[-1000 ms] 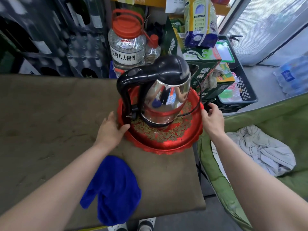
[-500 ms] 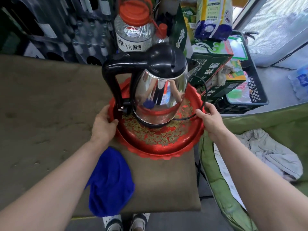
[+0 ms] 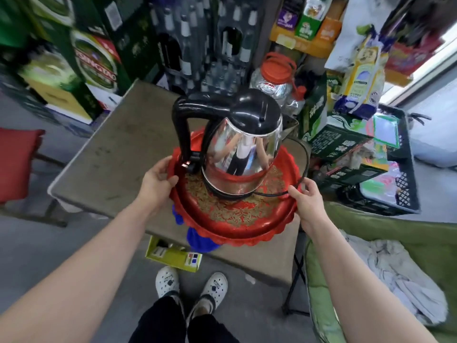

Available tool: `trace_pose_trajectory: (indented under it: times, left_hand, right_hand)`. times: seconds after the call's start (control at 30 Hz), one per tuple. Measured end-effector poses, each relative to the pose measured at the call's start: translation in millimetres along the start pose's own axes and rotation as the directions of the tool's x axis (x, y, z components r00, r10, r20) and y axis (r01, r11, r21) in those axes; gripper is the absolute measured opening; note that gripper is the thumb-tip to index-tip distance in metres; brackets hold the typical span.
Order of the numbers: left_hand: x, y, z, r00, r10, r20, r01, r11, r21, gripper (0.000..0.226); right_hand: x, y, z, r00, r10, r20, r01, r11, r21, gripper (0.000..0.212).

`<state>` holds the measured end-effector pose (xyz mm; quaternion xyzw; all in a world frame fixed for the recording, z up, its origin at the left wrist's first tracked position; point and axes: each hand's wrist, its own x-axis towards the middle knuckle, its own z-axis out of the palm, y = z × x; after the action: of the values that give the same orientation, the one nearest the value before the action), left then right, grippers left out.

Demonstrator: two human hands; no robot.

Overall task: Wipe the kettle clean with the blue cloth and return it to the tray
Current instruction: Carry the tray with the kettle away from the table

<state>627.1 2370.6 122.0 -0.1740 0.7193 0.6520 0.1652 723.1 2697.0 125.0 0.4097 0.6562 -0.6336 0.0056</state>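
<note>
Table [image 3: 108,154] left of the tray [image 3: 235,219] lies open; boxes [image 3: 338,144] crowd right.

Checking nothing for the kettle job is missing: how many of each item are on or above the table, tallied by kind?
Kettle: 1
Red tray: 1
Blue cloth: 1, mostly hidden under the tray
Power cord: 1
Total: 4

The left hand and right hand grip the tray's rim.
</note>
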Motion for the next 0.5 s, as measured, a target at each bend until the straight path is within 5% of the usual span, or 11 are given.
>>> trace_pose_trajectory:
  times: [0.5]
  left_hand:
    - [-118, 14, -263, 0.911, 0.165, -0.378, -0.195, 0.98, -0.041, 0.052]
  right_hand:
    - [-164, -78, 206, 0.932, -0.16, 0.325, 0.212, 0.968, -0.133, 0.025]
